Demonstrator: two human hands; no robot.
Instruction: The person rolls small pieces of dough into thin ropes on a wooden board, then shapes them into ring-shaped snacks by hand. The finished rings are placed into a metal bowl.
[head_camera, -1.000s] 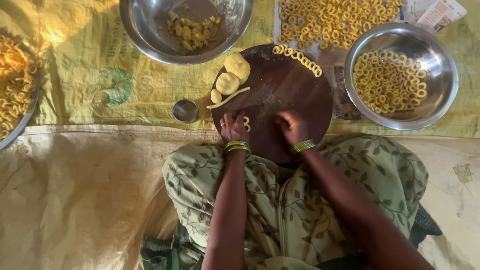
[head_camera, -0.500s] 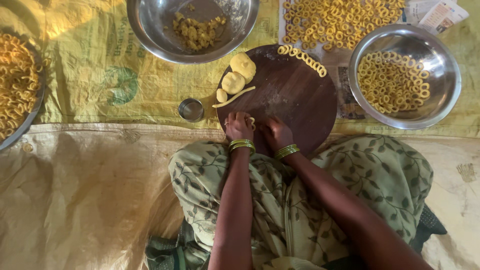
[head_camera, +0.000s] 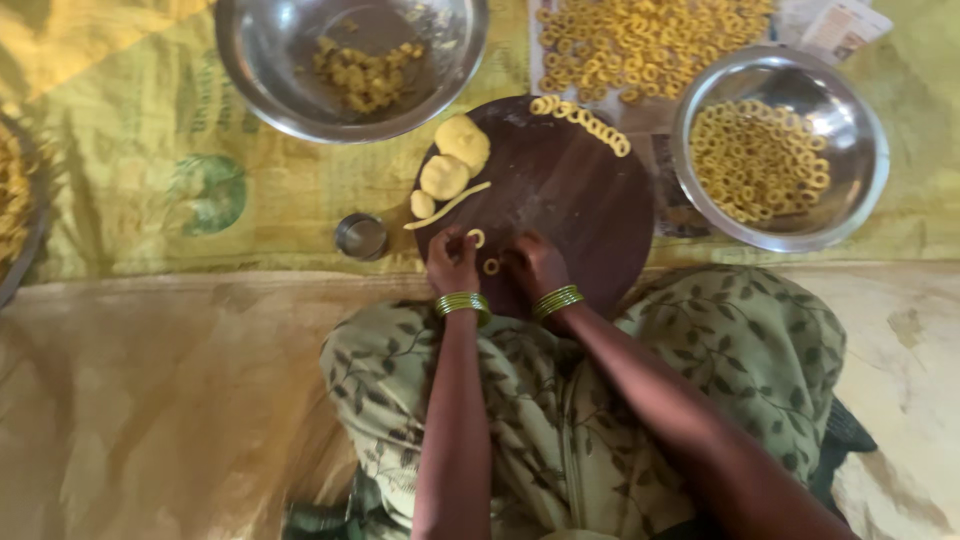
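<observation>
A round dark wooden board (head_camera: 580, 190) lies in front of my knees. My left hand (head_camera: 452, 262) rests at its near edge, fingers pinched on a small yellow dough ring (head_camera: 476, 237). My right hand (head_camera: 533, 266) is close beside it, fingers curled, with a second dough ring (head_camera: 491, 267) on the board between the two hands. Two dough balls (head_camera: 450, 160) and a thin dough rope (head_camera: 447, 207) sit at the board's left side. A row of finished rings (head_camera: 583, 122) lines the board's far edge.
A steel bowl (head_camera: 850, 130) of rings stands at the right, another steel bowl (head_camera: 290, 90) with dough pieces at the far left. Many rings (head_camera: 640, 40) lie spread on paper at the back. A small steel cup (head_camera: 361, 236) stands left of the board. A yellow sack cloth (head_camera: 150, 160) covers the floor.
My right hand has come in from the board's middle to sit beside my left hand. A ring now lies on the board between them.
</observation>
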